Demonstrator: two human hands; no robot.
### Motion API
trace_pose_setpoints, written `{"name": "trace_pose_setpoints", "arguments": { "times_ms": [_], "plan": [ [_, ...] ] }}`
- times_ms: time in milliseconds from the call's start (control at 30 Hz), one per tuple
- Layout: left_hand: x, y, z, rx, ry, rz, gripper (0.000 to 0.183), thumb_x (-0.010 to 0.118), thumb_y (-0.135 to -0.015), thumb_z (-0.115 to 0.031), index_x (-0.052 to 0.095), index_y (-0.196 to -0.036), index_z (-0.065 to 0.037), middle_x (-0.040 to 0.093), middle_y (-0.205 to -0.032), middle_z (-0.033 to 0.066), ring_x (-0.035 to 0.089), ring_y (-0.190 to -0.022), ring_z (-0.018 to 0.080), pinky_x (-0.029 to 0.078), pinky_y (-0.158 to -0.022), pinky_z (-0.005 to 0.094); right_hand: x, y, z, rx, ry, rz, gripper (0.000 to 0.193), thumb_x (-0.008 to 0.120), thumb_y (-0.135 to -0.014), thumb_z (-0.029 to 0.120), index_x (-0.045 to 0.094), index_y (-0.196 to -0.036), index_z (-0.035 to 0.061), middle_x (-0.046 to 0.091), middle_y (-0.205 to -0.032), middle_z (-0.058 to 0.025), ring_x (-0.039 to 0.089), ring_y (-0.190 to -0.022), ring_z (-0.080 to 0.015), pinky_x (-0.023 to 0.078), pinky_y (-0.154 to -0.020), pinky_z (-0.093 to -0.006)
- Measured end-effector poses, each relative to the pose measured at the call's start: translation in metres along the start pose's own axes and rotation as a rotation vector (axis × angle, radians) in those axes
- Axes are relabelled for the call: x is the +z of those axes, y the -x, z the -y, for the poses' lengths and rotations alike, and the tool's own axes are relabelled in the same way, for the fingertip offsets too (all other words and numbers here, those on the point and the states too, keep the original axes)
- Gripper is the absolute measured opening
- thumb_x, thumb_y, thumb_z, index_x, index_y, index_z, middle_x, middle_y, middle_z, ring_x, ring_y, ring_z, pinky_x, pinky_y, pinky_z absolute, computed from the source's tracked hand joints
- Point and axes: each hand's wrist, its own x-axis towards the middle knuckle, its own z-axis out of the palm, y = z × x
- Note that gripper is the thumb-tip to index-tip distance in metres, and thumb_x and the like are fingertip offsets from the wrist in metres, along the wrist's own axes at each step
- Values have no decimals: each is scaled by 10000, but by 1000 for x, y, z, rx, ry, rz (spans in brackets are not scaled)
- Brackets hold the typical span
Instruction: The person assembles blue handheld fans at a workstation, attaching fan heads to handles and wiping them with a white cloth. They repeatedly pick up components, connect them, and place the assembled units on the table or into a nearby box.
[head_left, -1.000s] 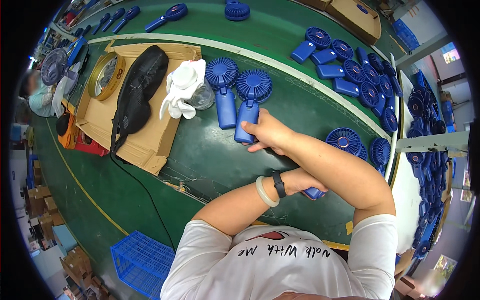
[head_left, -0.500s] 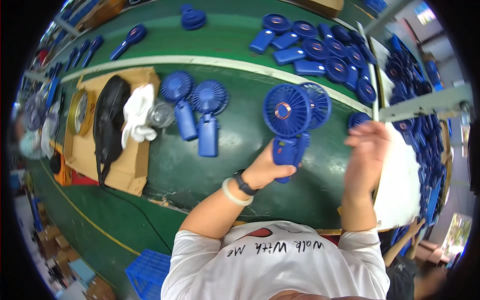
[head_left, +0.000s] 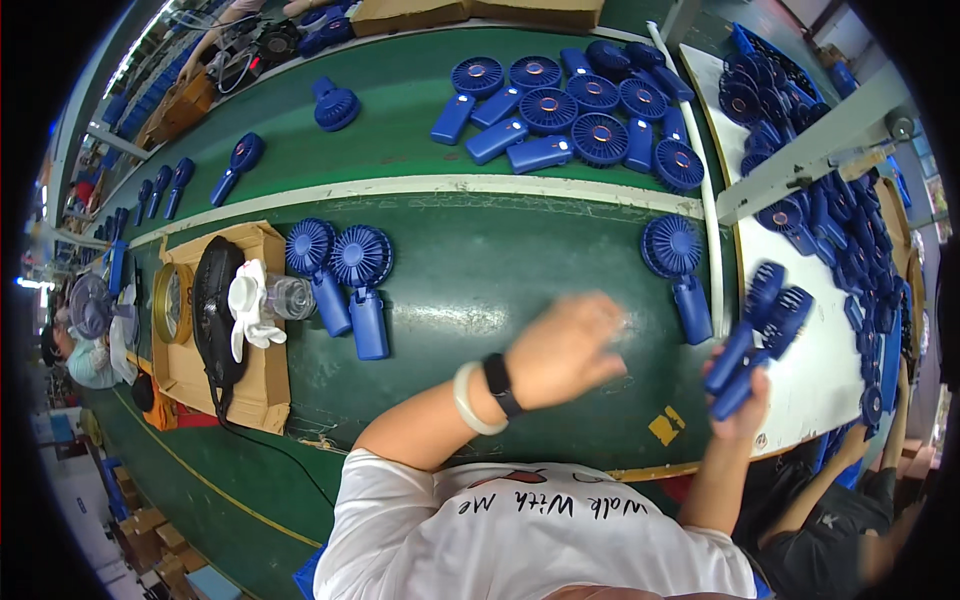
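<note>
Two blue handheld fans (head_left: 762, 320) are held side by side by their handles in my right hand (head_left: 745, 405), over the edge between the green table and the white board. Its fingers are wrapped round both handles. My left hand (head_left: 565, 345) hovers over the green tabletop, slightly blurred, thumb apart from its fingers and nothing held in it. A single blue fan (head_left: 680, 260) lies on the table just beyond my right hand. Two more blue fans (head_left: 362, 265) lie together to the left, beside a clear plastic jar (head_left: 290, 298).
A cardboard tray (head_left: 270, 385) at the left holds a black pouch (head_left: 218, 310), white gloves and a tape roll. Several blue fans (head_left: 548, 110) lie on the green conveyor beyond a pale rail. More fans cover the white board (head_left: 800, 385), crossed by a metal post (head_left: 815, 160).
The two fans have passed from my left hand to my right and moved right. My left hand has emptied. The view has shifted, showing more of the far side.
</note>
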Motion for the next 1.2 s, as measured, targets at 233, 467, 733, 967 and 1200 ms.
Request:
{"name": "trace_pose_setpoints", "arguments": {
  "times_ms": [233, 467, 733, 967, 1200],
  "plan": [
    [-62, 92, 28, -892, -990, -550, 738, 770, -643, -358, 434, -1161, 46, 448, -1153, 287, 424, -1111, 466, 382, -924, 510, -118, -10, 98, -155, 678, -526, 366, 648, -860, 242, 532, -1133, 28, 585, -968, -13, 563, -814, -117, 472, -717, -268],
    [-76, 177, 73, -1101, -690, -638, 616, 751, -615, -360, 503, -1090, -56, 500, -1049, 274, 500, -953, 443, 431, -843, 479, -162, -48, 121, -248, 1495, -569, 667, 673, -832, 237, 353, -1356, -24, 543, -1170, -119, 526, -1011, -181, 404, -897, -274],
    [-72, 175, 69, -741, -495, -623, 474, 746, -549, -276, 585, -972, -135, 430, -1035, 296, 528, -900, 464, 495, -780, 465, -145, -72, 101, -407, 2200, -601, 606, 587, -868, 283, 341, -1361, 32, 468, -1269, -237, 475, -1144, -379, 389, -960, -415],
    [-65, 190, 27, -402, -360, -678, 496, 778, -515, -256, 589, -960, -145, 357, -1102, 278, 549, -836, 452, 513, -737, 442, -127, -63, 96, -365, 2359, -736, 614, 577, -862, 338, 329, -1361, 78, 502, -1183, -243, 516, -1055, -413, 442, -872, -474],
    [-139, 239, -14, -373, -760, -923, 590, 790, -453, -302, 549, -955, -108, 406, -1038, 258, 421, -995, 433, 419, -829, 464, -131, -67, 93, -365, 2402, -728, 684, 624, -828, 297, 290, -1371, 49, 491, -1183, -264, 510, -1053, -422, 429, -885, -485]
  ]
}}
